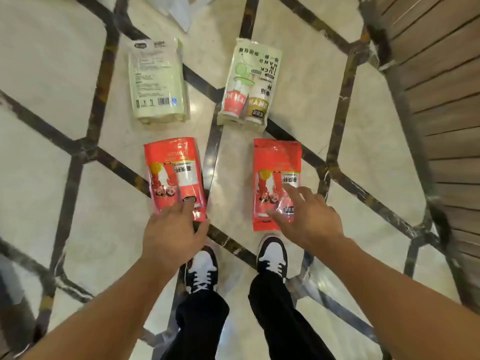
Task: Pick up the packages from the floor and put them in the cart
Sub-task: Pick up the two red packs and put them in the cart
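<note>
Red glossy packages (pixel 176 175) lie flat — left hand (pixel 172 236) and right hand (pixel 309 216) spread, holding nothing.

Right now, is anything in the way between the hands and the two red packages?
No, nothing visible. The left hand is over the near end of the left red package, and the right hand is over the right red package.
</note>
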Tool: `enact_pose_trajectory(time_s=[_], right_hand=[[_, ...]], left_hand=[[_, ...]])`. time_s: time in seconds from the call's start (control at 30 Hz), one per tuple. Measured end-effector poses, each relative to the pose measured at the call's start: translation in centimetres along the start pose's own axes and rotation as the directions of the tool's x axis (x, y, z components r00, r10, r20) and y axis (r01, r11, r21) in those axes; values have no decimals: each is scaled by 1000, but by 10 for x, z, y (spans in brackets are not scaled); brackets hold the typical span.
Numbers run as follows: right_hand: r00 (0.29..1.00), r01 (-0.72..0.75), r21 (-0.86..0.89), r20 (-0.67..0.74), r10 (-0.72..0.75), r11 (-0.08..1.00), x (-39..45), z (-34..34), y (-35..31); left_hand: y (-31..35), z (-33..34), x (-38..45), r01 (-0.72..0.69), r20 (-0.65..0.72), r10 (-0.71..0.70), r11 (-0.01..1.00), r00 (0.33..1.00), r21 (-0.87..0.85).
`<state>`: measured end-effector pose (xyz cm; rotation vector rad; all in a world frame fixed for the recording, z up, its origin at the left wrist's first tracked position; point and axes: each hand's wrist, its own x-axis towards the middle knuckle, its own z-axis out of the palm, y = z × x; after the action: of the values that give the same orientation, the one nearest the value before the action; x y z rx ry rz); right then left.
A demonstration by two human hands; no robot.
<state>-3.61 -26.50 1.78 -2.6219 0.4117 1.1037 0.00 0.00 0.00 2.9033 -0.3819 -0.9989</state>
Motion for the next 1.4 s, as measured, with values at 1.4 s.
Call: enact_pose_trajectory(time_s=[1.4], right_hand=[[939, 18, 783, -227, 259, 621, 14, -139, 15]], left_hand=[[-1, -163, 44, 307, 127, -425, 387, 896, -870]])
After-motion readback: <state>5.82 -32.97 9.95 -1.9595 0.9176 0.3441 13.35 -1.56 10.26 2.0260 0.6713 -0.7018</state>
